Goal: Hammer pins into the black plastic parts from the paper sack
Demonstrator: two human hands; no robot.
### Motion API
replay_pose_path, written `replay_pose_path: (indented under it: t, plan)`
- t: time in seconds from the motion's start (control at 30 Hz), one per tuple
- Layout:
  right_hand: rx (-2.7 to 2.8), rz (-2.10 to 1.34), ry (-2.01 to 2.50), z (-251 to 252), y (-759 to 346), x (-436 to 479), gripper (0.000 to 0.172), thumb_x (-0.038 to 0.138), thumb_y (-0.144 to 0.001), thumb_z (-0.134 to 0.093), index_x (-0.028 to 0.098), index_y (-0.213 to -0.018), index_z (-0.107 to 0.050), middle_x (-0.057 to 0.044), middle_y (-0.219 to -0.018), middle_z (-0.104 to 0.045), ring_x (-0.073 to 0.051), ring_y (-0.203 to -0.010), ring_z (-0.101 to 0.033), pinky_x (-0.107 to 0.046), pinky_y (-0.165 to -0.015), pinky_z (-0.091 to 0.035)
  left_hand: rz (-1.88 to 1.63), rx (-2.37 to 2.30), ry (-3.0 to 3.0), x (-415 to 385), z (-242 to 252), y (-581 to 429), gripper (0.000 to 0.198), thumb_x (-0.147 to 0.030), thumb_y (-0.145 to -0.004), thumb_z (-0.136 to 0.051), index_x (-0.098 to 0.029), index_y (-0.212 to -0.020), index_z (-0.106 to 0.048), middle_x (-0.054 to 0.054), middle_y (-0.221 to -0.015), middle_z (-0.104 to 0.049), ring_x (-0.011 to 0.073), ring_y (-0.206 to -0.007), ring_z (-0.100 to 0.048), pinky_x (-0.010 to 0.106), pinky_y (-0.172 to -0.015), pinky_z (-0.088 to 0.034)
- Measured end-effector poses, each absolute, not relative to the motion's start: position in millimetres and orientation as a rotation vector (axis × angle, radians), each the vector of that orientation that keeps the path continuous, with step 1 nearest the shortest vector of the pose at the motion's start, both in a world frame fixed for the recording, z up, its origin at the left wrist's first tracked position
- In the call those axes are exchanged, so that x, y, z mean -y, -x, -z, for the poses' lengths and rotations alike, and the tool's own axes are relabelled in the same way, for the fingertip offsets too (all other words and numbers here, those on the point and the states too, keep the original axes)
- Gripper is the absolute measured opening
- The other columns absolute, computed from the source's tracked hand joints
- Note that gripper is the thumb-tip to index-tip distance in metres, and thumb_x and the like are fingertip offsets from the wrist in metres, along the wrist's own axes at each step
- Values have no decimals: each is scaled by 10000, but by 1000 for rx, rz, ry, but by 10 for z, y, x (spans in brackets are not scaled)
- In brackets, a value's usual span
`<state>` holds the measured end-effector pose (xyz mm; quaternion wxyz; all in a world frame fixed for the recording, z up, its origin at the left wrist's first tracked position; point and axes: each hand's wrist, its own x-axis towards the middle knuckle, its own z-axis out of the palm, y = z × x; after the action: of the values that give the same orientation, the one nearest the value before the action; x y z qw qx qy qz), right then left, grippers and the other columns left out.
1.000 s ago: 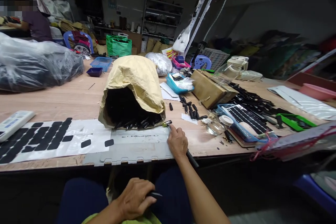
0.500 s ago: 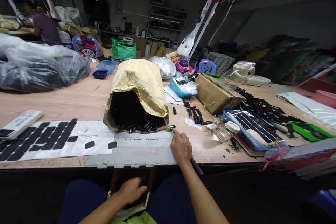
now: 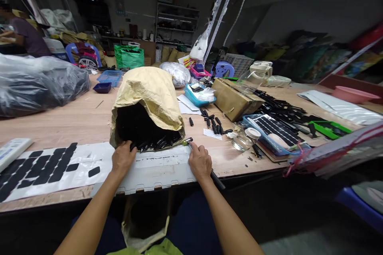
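A tan paper sack (image 3: 152, 87) lies on its side on the table, its mouth facing me, with slim black parts (image 3: 161, 143) heaped inside the lower lip. My left hand (image 3: 123, 159) is at the left corner of the mouth, fingers closed around one black part; the grip is partly hidden. My right hand (image 3: 201, 163) is wrapped around a hammer (image 3: 218, 180) with a black handle, its shiny metal head near the sack's right corner. Between my hands lies a grey plastic sheet (image 3: 155, 173). An open bag (image 3: 145, 243) sits between my knees.
Black rounded pads (image 3: 56, 167) on white backing and a white box-like device (image 3: 13, 151) lie left. Right are loose black parts (image 3: 217, 125), a cardboard box (image 3: 235, 97), a glass jar (image 3: 241, 142) and a blue basket (image 3: 269, 143). A person (image 3: 28, 36) sits at far left.
My left hand has risen from above the bag at my lap to the sack's mouth and closed on a black part. The right hand still grips the hammer. The view has shifted.
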<state>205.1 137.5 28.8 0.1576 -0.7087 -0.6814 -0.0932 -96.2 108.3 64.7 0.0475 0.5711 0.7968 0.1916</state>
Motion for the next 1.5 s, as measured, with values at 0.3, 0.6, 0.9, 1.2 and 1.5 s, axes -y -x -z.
replay_pose_path:
  t: [0.3, 0.6, 0.9, 1.2, 1.5]
  plan:
    - [1917, 209, 2063, -326, -2018, -1371, 374, 206, -933, -462, 275, -1285, -568, -66, -980, -571, -197, -892, -514, -289, -697, -328, -1068, -1959, -1948, -709, -666, 526, 224, -367, -851, -604, -245, -1021, -684, 19, -965, -684, 204, -887, -616, 300, -747, -475]
    - [1930, 185, 2085, -332, -2017, -1368, 382, 210, -934, -466, 285, -1296, -561, -66, -989, -568, -192, -902, -515, -285, -711, -345, -702, -1782, -1985, -970, -478, 263, 208, -328, -751, -712, -270, -950, -736, 14, -936, -662, 216, -888, -559, 359, -833, -430]
    - [1736, -148, 1900, -484, -1975, -1136, 405, 199, -951, -396, 235, -1316, -566, -75, -1066, -631, -187, -972, -576, -274, -786, -438, -745, -1743, -1988, -926, -508, 254, 178, -309, -769, -694, -248, -934, -723, 16, -926, -679, 215, -896, -537, 351, -839, -403]
    - [1712, -688, 1396, -540, -1611, -517, 428, 308, -955, -392, 183, -1330, -558, -92, -1298, -612, -182, -1200, -565, -336, -1033, -453, -776, -1745, -1989, -921, -482, 242, 140, -307, -771, -714, -249, -896, -739, 14, -871, -656, 218, -914, -549, 348, -837, -396]
    - [1864, -584, 1503, -606, -1510, -577, 420, 241, -955, -363, 236, -1323, -565, -64, -1174, -652, -170, -1084, -615, -306, -953, -493, -769, -1765, -1887, -932, -513, 221, 108, -247, -736, -729, -230, -840, -705, 0, -892, -662, 201, -928, -552, 337, -845, -389]
